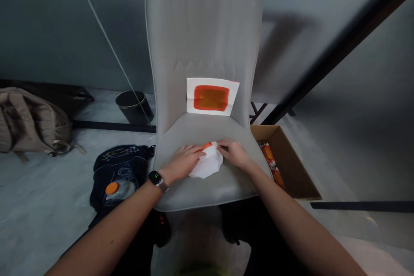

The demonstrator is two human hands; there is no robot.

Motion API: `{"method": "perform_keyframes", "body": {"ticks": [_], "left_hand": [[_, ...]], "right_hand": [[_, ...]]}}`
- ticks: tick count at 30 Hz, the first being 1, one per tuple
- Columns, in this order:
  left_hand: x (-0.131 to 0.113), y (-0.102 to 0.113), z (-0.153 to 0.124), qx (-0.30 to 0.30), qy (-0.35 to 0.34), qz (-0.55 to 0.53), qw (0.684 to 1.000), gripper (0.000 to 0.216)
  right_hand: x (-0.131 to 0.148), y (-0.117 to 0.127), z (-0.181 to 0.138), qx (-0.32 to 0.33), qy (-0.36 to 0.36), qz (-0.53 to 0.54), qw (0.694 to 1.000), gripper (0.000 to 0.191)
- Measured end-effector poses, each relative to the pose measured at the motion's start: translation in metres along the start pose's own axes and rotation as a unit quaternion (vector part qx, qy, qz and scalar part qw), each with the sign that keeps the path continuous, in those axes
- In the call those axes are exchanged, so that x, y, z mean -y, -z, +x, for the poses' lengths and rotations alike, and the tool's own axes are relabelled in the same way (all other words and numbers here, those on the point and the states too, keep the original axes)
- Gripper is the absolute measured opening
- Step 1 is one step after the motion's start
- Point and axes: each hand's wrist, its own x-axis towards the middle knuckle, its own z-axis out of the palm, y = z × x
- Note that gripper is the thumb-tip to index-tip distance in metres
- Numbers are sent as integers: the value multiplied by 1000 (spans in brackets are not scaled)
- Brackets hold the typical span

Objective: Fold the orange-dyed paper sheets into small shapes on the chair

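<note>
A white sheet of paper (207,164) with folded-looking, angled edges lies on the seat of a grey chair (181,127). An orange patch shows along its far edge. My left hand (185,161) holds the paper's left side, with the thumb on top and the fingers reaching toward the orange patch. At the far right corner my right hand (235,153) grips the edge between thumb and fingers. Behind my hands, a white sheet with an orange-brown painted rectangle (211,98) leans against the chair's backrest. My left wrist wears a dark-faced watch (155,177).
An open cardboard box (296,168) with orange-red packets (271,164) stands right of the chair. To the left are a dark blue bag (119,161), a clear bottle with an orange cap (112,188), a black bin (134,108) and a beige backpack (35,120).
</note>
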Motion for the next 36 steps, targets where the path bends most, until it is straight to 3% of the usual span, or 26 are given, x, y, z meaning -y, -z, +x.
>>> {"method": "perform_keyframes", "body": {"ticks": [5, 9, 12, 14, 17, 20, 23, 25, 30, 36], "left_hand": [[5, -1, 5, -1, 17, -21, 1000, 32], [0, 3, 15, 1, 58, 3, 998, 40], [0, 8, 22, 46, 71, -12, 996, 44], [1, 11, 26, 67, 79, -33, 994, 38], [1, 9, 34, 41, 93, -30, 994, 35], [-2, 3, 41, 7, 96, -20, 995, 33], [-3, -3, 44, -2, 91, -22, 996, 35], [-1, -6, 44, -5, 86, -22, 996, 36], [13, -14, 43, -35, 86, -76, 993, 31], [13, -15, 44, -36, 70, -67, 995, 35]], "right_hand": [[4, 1, -2, 11, 89, -28, 996, 33], [1, -3, -1, 64, 110, -76, 989, 37], [-1, -4, -2, 77, 101, -67, 990, 36], [-1, -3, -2, 68, 73, -32, 995, 30], [-2, -3, 2, 25, -29, 26, 999, 21], [-6, -7, 10, -21, -151, 87, 984, 17], [-11, -9, 15, -24, -201, 121, 972, 13], [-12, -7, 14, -14, -175, 111, 978, 10], [-6, 4, 7, 27, 14, 19, 999, 16], [0, 8, 1, 60, 74, -43, 995, 19]]}}
